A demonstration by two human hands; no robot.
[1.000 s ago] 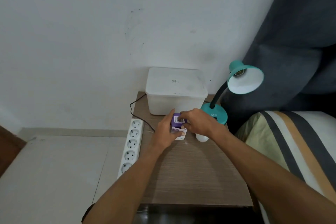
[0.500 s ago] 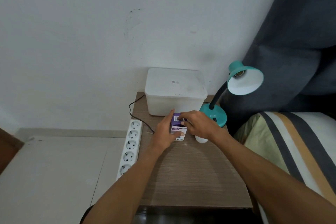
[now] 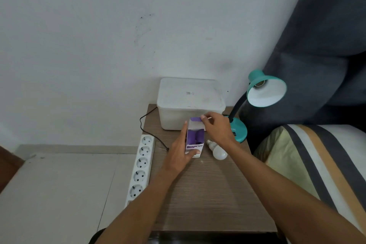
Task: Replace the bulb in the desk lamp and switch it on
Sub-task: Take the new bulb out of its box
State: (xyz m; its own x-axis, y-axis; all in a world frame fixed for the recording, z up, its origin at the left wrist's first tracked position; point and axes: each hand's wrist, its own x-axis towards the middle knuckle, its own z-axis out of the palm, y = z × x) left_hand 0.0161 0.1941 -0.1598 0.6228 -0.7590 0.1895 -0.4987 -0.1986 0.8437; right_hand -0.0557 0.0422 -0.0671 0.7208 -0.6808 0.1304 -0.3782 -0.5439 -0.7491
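Observation:
A small purple and white bulb box stands on the wooden bedside table. My left hand grips its left side and front. The fingers of my right hand pinch the box's top flap, which is lifted open. A white bulb lies on the table just right of the box, screw base pointing away from me. The teal desk lamp stands at the table's back right, its base partly behind my right hand. Its shade shows a bare socket with no bulb in it.
A white lidded plastic tub sits against the wall behind the box. A white power strip lies along the table's left edge, with a black cord running to it. A striped bed and dark curtain are to the right.
My right hand has lifted the box's top flap open and moved back toward the tub, uncovering the white bulb on the table. My left hand still holds the box.

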